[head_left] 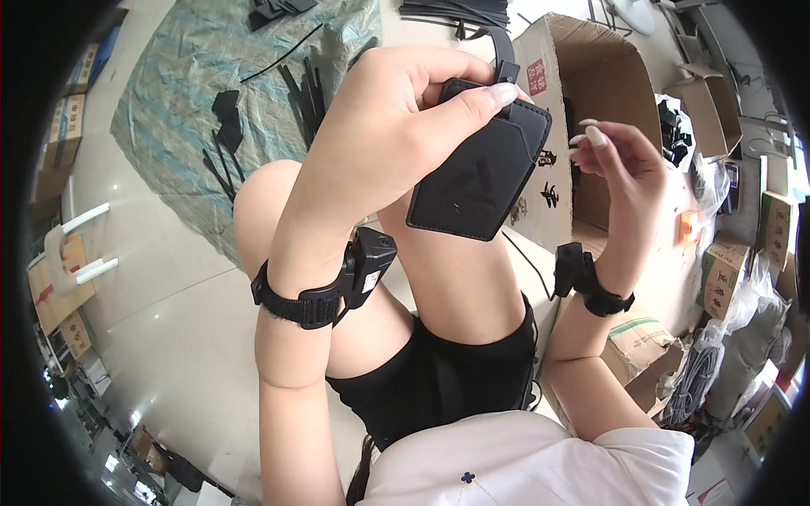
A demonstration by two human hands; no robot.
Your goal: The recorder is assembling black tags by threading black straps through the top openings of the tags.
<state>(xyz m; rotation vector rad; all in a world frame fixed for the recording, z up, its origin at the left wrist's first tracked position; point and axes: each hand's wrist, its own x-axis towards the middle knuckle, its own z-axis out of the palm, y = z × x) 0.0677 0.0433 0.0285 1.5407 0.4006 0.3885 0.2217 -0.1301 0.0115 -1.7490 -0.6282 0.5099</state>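
The left hand [418, 110] holds the black pouch [481, 181] by its upper end, the thumb pressed on the front and the fingers curled behind; the pouch, flat and stitched along its edge, hangs tilted below the fingers, above the knees, and a black strap [499, 46] rises from its top, just beyond the thumb. The right hand [629, 160] is up to the right of the pouch and apart from it; its thumb and fingertips are narrow, drawn close together, though whether anything thin is pinched there cannot be told.

A black device [371, 263] is strapped to the wrist below the left hand; a similar device [574, 268] sits on the wrist below the right hand. Behind and between both hands stands a large cardboard box [561, 84], its top gaping; right of the right hand are a plastic bag [675, 139] with dark contents and a smaller cardboard carton [704, 114]. Left of the left hand a greenish sheet [190, 118] covers part of the floor [186, 354]; black strips [312, 97] and a flat black piece [226, 114] lie on it.
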